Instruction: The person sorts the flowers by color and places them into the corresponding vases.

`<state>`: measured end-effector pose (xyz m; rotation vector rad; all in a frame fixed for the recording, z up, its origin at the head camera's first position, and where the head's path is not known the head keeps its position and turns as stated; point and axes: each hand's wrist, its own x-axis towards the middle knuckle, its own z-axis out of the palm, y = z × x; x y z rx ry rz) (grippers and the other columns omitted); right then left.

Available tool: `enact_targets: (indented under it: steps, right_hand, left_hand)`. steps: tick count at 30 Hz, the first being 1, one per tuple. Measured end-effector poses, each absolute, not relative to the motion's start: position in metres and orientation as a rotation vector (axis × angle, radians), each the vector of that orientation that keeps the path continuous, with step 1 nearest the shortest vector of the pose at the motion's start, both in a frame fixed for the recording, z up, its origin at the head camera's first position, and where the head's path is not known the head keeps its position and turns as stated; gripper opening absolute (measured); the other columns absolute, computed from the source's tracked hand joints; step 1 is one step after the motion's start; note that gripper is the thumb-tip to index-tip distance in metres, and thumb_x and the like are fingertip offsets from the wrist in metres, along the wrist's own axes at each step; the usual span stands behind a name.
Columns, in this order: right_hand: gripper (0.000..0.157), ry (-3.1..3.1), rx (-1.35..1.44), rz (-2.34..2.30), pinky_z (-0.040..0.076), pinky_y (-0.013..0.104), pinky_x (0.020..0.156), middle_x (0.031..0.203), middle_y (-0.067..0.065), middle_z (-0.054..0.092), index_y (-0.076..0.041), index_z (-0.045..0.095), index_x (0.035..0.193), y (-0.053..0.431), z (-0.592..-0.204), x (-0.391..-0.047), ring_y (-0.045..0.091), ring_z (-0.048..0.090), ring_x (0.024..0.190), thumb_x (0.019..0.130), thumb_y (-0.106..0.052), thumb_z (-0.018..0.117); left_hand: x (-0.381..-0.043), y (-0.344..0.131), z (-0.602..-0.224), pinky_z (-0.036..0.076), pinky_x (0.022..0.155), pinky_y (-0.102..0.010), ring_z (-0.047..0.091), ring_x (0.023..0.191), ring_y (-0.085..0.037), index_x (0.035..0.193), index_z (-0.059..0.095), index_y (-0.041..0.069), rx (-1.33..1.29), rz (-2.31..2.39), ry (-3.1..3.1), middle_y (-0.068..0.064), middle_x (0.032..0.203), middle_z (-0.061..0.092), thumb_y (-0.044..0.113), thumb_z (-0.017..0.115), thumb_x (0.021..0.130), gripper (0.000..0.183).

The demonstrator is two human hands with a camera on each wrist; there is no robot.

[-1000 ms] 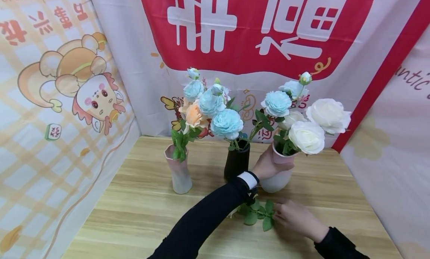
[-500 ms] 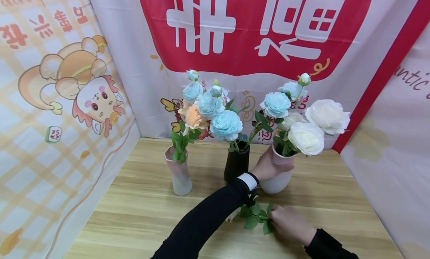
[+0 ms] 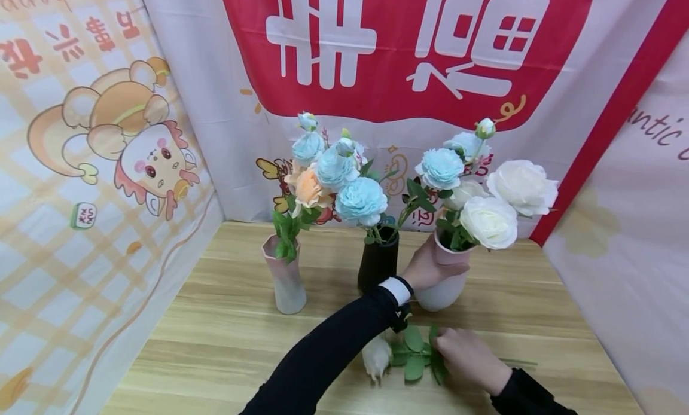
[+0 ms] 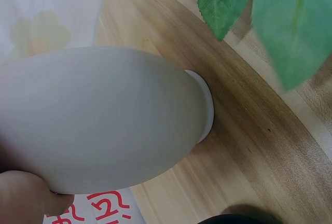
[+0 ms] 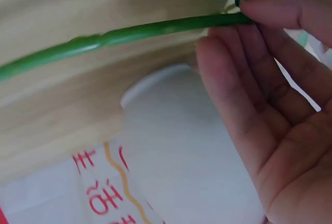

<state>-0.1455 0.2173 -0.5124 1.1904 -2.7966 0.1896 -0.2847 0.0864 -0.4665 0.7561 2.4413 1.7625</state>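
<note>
My left hand [image 3: 427,266] grips the neck of a pink-and-white vase [image 3: 442,292], which stands on the table and bears white roses [image 3: 490,222]. In the left wrist view the vase's rounded pale body [image 4: 124,120] tapers to its foot, with a fingertip [image 4: 31,195] at its side. In front of it, my right hand [image 3: 467,356] pinches the green stem of another white rose [image 3: 377,358], held low over the table with its bloom pointing left. The right wrist view shows that stem [image 5: 145,31] between thumb and fingers, the vase just beyond the hand.
A black vase [image 3: 377,265] with blue flowers [image 3: 360,200] stands left of the gripped vase, close to my left forearm. Farther left is a slim pink-and-white vase [image 3: 289,286] with a peach flower [image 3: 311,186]. Printed cloth walls [image 3: 226,164] border the wooden table [image 3: 226,355].
My right hand has shifted slightly left, and the rose's bloom has come into view from beside my left forearm. Its stem end now shows at the right. The left hand keeps its grip.
</note>
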Motion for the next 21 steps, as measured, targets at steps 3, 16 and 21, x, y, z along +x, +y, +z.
enact_targets:
  steps: [3, 16, 21]
  right_hand:
    - [0.031, -2.809, 1.193, 0.138, 0.033, 0.027, 0.041, 0.064, -0.004, 0.05, -0.015, 0.058, 0.063, 0.219, -0.504, -0.142, 0.008, 0.042, 0.05, 0.062, 0.016, 0.063]
    - [0.042, -2.755, 1.204, 0.181, 0.034, 0.026, 0.043, 0.062, -0.012, 0.039, -0.022, 0.045, 0.059, 0.242, -0.434, -0.133, 0.006, 0.037, 0.051, 0.058, 0.014, 0.066]
    - [0.039, -2.672, 1.273, 0.375, 0.032, 0.019, 0.045, 0.068, -0.018, 0.039, -0.026, 0.052, 0.062, 0.255, -0.406, -0.133, -0.002, 0.035, 0.055, 0.054, 0.01, 0.065]
  left_hand:
    - [-0.284, 0.086, -0.467, 0.042, 0.096, -0.028, 0.048, 0.122, -0.007, 0.153, 0.022, 0.031, 0.772, 1.77, 2.427, 0.008, 0.142, 0.045, 0.04, 0.081, 0.082, 0.093]
    - [-0.282, 0.086, -0.463, 0.04, 0.098, -0.026, 0.048, 0.122, -0.005, 0.152, 0.023, 0.031, 0.752, 1.78, 2.422, 0.008, 0.141, 0.046, 0.036, 0.083, 0.08, 0.094]
    - [-0.281, 0.086, -0.461, 0.04, 0.098, -0.025, 0.048, 0.121, -0.005, 0.152, 0.025, 0.028, 0.735, 1.801, 2.411, 0.008, 0.14, 0.047, 0.034, 0.084, 0.079, 0.094]
